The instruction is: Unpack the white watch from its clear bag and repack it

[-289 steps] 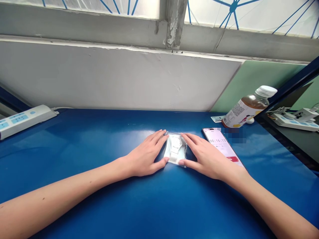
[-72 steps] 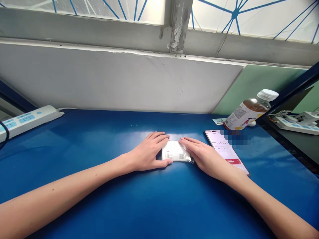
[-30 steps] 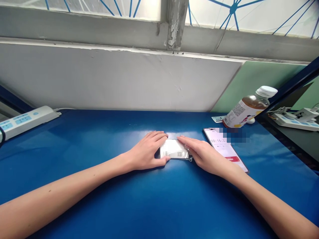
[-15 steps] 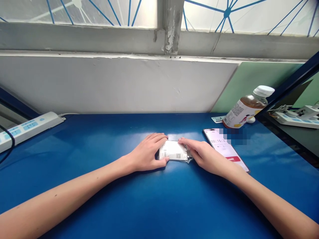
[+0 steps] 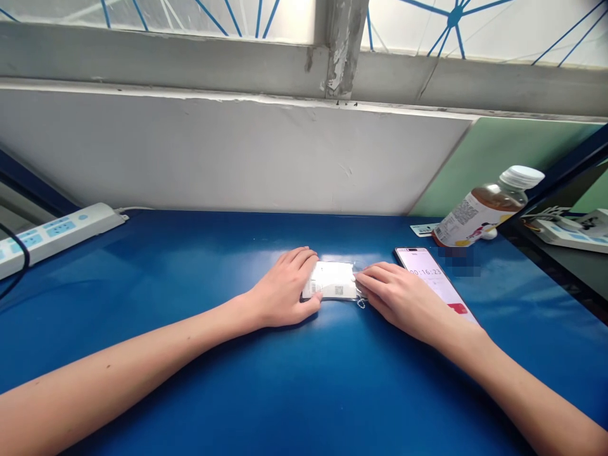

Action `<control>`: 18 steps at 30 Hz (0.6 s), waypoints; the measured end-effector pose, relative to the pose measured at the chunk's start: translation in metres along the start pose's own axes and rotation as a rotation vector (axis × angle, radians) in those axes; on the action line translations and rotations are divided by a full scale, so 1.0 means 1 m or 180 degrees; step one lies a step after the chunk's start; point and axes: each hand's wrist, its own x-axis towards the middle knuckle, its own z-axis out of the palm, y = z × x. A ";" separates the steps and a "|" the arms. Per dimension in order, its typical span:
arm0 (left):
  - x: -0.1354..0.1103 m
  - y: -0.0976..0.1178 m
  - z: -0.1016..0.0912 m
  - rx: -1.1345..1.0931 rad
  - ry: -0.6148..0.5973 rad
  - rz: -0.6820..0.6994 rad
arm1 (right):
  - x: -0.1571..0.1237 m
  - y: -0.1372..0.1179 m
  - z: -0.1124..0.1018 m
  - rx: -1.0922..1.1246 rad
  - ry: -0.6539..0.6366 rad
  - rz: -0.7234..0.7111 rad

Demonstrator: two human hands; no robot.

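A clear plastic sleeve with a white printed card (image 5: 332, 278) in it lies flat on the blue table (image 5: 304, 392). The card bears a barcode and a square code. My left hand (image 5: 287, 288) grips the sleeve's left end, thumb on the near edge and fingers along the far side. At the right end, my right hand (image 5: 399, 294) has its bunched fingertips on the clear plastic; the thumb is hidden. A small bead chain (image 5: 361, 303) hangs out of that end, just below the right fingertips.
Partly behind my right wrist lies a phone (image 5: 439, 278) with a running timer. A drink bottle (image 5: 484, 209) leans at the back right, near a small card tag (image 5: 422, 230). Power strips stand at the left (image 5: 61, 237) and far right (image 5: 574, 234). A wall (image 5: 213, 152) closes the back.
The right fingers have shifted from the sleeve's far right corner to lower on its right end, now bunched together. The left hand keeps its hold. The view has tilted slightly.
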 end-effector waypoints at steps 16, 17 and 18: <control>0.001 0.001 -0.001 0.0009 -0.0203 0.0122 | -0.002 -0.015 -0.003 0.0079 -0.0047 0.0031; 0.001 0.001 -0.001 0.0017 -0.0197 0.0137 | -0.002 -0.015 -0.002 0.0082 -0.0051 0.0029; 0.001 0.001 -0.001 0.0008 -0.0177 0.0154 | -0.002 -0.015 -0.001 0.0086 -0.0031 0.0028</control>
